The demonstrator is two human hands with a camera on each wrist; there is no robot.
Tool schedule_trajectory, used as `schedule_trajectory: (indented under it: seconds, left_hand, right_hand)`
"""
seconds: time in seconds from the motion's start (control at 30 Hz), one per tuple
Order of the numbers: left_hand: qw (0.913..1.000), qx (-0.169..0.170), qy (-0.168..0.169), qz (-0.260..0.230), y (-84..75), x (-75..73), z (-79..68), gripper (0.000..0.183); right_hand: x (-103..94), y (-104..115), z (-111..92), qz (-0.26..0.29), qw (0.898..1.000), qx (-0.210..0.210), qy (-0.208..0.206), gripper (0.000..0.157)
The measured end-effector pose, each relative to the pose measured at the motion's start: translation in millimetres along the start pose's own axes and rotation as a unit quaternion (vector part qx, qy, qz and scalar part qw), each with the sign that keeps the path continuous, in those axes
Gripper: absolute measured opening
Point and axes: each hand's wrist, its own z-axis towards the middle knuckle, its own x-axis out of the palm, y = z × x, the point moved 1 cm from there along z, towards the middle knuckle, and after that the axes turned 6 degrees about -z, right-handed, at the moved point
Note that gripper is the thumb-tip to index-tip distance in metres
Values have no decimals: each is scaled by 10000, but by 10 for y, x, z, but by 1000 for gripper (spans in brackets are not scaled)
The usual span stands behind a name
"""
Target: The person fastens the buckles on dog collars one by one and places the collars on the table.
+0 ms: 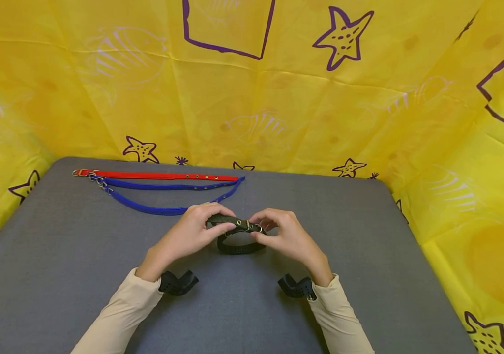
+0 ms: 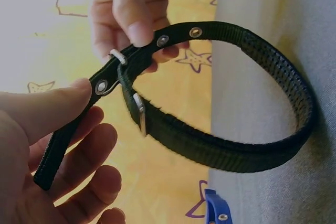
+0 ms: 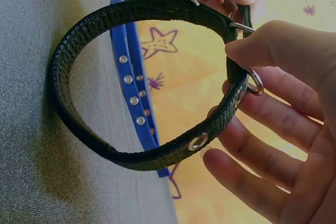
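Note:
A dark green collar point(image 1: 240, 249) with metal eyelets and a buckle is looped into a ring between both hands, its lower side at the table. My left hand point(image 1: 196, 228) pinches the strap's free end between thumb and fingers, as the left wrist view shows. The strap passes through the buckle point(image 2: 119, 59). Close to that buckle, my right hand point(image 1: 288, 235) pinches the collar with thumb and index finger; its other fingers spread beside the band in the right wrist view. A metal D-ring point(image 3: 255, 82) hangs by the right fingers.
On the grey table point(image 1: 243, 305), a red collar point(image 1: 154, 175) lies straight near the back edge. In front of it is a blue collar point(image 1: 145, 208), bent in a long loop, reaching behind my left hand. Yellow patterned cloth point(image 1: 234, 98) rises behind the table.

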Motion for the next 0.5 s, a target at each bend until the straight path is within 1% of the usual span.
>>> schedule_trajectory:
  seconds: [0.13,0.3,0.4,0.5]
  left_hand:
    - [9988,-373,269,-166,-4,-46,-3,12]
    - [9938,-797,756,-173,20,-55,-3,9]
    - [9896,-963,1061,-143,22,-53,-6,9]
    - [9868,-1040,1232,-163,21,-65,-13,8]
  right_hand:
    - [0,-5,-1,12,10000,20,57,19]
    - [7,1,-3,50,9999,34,105,18]
    - [16,-2,-4,86,9999,-18,105,17]
    - [23,2,2,118,9998,-24,136,17]
